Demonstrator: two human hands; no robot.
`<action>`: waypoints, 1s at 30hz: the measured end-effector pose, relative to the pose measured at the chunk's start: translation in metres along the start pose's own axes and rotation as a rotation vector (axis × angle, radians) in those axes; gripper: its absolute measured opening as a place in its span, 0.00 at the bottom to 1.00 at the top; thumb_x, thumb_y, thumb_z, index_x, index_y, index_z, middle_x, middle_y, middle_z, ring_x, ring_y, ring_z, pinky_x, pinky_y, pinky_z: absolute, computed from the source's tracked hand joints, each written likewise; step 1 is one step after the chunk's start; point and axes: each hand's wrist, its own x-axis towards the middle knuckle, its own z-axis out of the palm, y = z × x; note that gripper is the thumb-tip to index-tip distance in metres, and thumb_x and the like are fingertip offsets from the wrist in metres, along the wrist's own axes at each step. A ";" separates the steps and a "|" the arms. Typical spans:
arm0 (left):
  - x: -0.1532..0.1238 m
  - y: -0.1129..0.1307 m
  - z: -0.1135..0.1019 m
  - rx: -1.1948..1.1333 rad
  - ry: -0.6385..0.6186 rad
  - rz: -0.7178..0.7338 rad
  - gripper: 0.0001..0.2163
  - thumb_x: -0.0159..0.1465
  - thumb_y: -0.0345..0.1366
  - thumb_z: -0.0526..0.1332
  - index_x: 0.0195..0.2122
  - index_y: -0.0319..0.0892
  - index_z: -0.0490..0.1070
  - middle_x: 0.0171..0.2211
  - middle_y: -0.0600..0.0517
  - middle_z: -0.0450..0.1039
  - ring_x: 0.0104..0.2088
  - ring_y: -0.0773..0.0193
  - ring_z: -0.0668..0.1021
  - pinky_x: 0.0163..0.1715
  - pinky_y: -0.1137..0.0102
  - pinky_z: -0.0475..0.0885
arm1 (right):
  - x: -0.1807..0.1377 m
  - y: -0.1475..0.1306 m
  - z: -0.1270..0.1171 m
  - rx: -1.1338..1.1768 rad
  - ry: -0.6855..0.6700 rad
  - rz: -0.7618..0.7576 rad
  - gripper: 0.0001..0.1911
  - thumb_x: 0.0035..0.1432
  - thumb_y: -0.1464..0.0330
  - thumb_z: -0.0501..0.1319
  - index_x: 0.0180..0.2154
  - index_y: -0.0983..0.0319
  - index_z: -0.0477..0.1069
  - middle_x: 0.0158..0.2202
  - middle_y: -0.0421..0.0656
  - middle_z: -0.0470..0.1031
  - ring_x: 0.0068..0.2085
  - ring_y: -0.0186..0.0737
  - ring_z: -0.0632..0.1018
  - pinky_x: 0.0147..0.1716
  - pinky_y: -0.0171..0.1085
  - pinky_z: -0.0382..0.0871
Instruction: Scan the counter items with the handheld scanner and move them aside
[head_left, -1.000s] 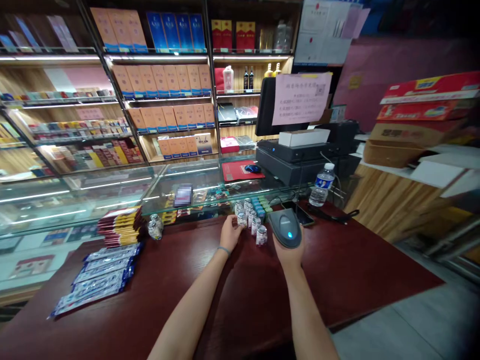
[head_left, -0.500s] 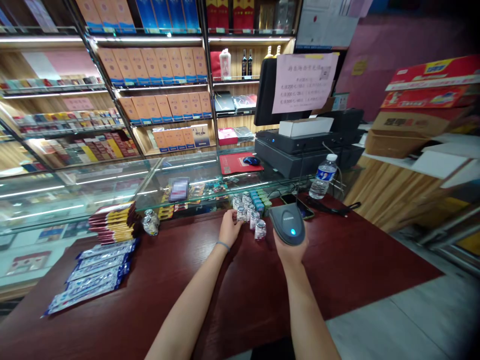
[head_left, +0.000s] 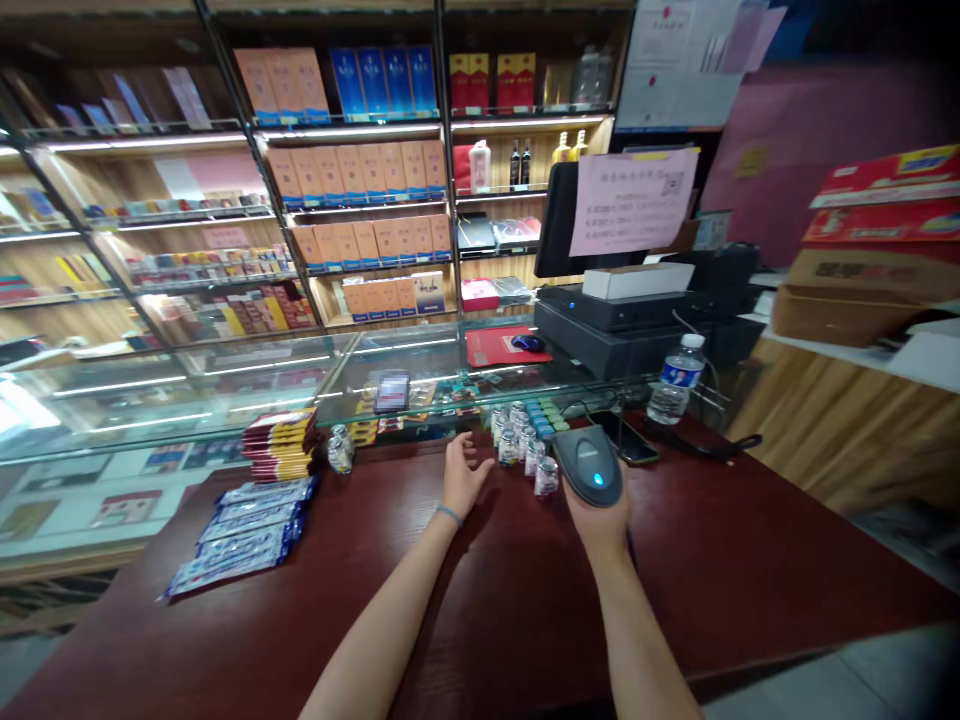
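Note:
My left hand (head_left: pixel 463 482) hovers just over the dark red table (head_left: pixel 375 600), fingers apart and curved, with nothing in it. A little to its right stand several small clear jars with silvery lids (head_left: pixel 546 477), grouped in rows. Behind them lie small green and blue packs (head_left: pixel 546 415). My right hand (head_left: pixel 604 520) is wrapped round a grey barcode scanner (head_left: pixel 590 467), which shows a lit blue light and hides most of the fingers. A phone (head_left: pixel 621 437) lies on the table behind the scanner.
Blue-white sachets (head_left: pixel 244 535) and a stack of maroon-yellow packets (head_left: pixel 279 445) lie at the left, beside two small jars (head_left: pixel 340 449). A water bottle (head_left: pixel 677 380) stands at the right near a black cable (head_left: pixel 705 440). The glass counter (head_left: pixel 300 375) and monitor (head_left: pixel 556 220) are behind.
My left hand has drawn away leftward from the jars, and its fingers have spread. My right hand still grips the scanner. The view has turned left, shifting the scene rightward.

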 end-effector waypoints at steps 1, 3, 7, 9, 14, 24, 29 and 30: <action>-0.001 0.001 -0.012 0.008 0.025 0.008 0.27 0.54 0.33 0.71 0.55 0.43 0.66 0.47 0.46 0.66 0.43 0.59 0.76 0.41 0.62 0.78 | 0.000 -0.002 0.001 -0.017 -0.009 -0.027 0.29 0.47 0.56 0.70 0.49 0.62 0.69 0.34 0.47 0.79 0.35 0.48 0.80 0.36 0.42 0.76; -0.001 0.002 -0.038 0.020 0.084 0.024 0.25 0.56 0.35 0.70 0.55 0.44 0.66 0.46 0.46 0.67 0.43 0.60 0.77 0.41 0.62 0.78 | -0.002 -0.007 0.003 -0.014 -0.031 -0.075 0.29 0.47 0.56 0.69 0.48 0.62 0.69 0.33 0.47 0.79 0.34 0.47 0.80 0.34 0.42 0.75; -0.001 0.005 -0.096 0.064 0.212 0.057 0.23 0.58 0.37 0.69 0.54 0.44 0.66 0.45 0.47 0.68 0.42 0.60 0.78 0.42 0.62 0.78 | -0.007 -0.017 0.008 0.017 -0.081 -0.167 0.25 0.49 0.56 0.69 0.46 0.62 0.70 0.31 0.46 0.78 0.31 0.46 0.79 0.31 0.40 0.74; -0.001 0.006 -0.126 0.104 0.278 0.063 0.23 0.59 0.38 0.68 0.54 0.43 0.66 0.44 0.47 0.68 0.43 0.60 0.78 0.43 0.62 0.78 | -0.010 -0.023 0.011 0.012 -0.119 -0.193 0.24 0.51 0.57 0.68 0.45 0.62 0.70 0.28 0.44 0.76 0.28 0.45 0.78 0.29 0.39 0.72; -0.005 0.001 -0.192 0.187 0.457 0.055 0.22 0.59 0.40 0.67 0.53 0.42 0.67 0.44 0.47 0.67 0.43 0.60 0.76 0.43 0.63 0.77 | -0.019 -0.038 0.023 -0.005 -0.125 -0.336 0.23 0.51 0.56 0.68 0.43 0.64 0.71 0.26 0.44 0.76 0.24 0.43 0.77 0.26 0.38 0.71; -0.012 -0.027 -0.233 0.151 0.644 -0.018 0.24 0.56 0.41 0.70 0.51 0.41 0.68 0.43 0.47 0.68 0.42 0.60 0.77 0.44 0.62 0.77 | -0.042 -0.058 0.040 0.094 -0.263 -0.511 0.19 0.54 0.60 0.66 0.45 0.63 0.71 0.28 0.45 0.78 0.27 0.46 0.79 0.27 0.40 0.73; -0.011 -0.036 -0.234 0.153 0.613 -0.058 0.24 0.56 0.37 0.69 0.54 0.42 0.66 0.46 0.45 0.68 0.46 0.59 0.76 0.49 0.59 0.76 | -0.046 -0.060 0.043 0.075 -0.300 -0.546 0.16 0.54 0.62 0.66 0.42 0.62 0.71 0.24 0.41 0.75 0.24 0.43 0.77 0.24 0.38 0.71; -0.010 -0.039 -0.234 0.169 0.605 -0.070 0.25 0.56 0.37 0.69 0.54 0.43 0.66 0.48 0.45 0.67 0.48 0.58 0.76 0.50 0.59 0.75 | -0.046 -0.060 0.044 0.076 -0.301 -0.558 0.16 0.54 0.63 0.66 0.42 0.62 0.70 0.24 0.41 0.74 0.24 0.43 0.77 0.24 0.38 0.70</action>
